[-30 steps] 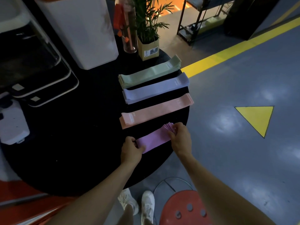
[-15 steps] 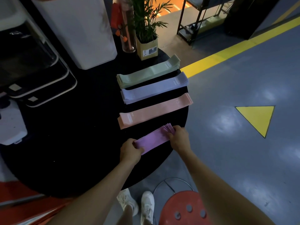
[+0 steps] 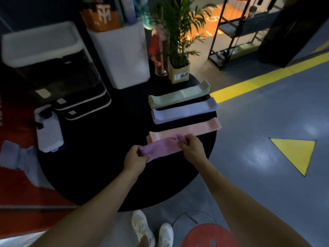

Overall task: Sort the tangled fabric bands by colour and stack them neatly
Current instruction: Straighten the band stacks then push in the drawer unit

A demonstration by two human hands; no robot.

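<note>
Three neat stacks of bands lie side by side on the round black table (image 3: 99,168): pale green (image 3: 179,98) farthest, lavender (image 3: 185,111) in the middle, peach pink (image 3: 195,129) nearest. In front of them I hold a stack of purple bands (image 3: 160,148) by both ends. My left hand (image 3: 136,160) grips its left end and my right hand (image 3: 191,148) pinches its right end, where the band edges fan out. The purple stack overlaps the peach stack's near edge in the image.
A potted plant in a cardboard box (image 3: 179,73) and a glass vase (image 3: 161,66) stand at the table's back. A white device (image 3: 49,132) and black trays (image 3: 83,104) lie at the left. A red stool (image 3: 208,236) stands by my feet.
Both hands have carried the purple stack a little away from me, toward the peach stack. The camera has tilted up, showing more of the room.
</note>
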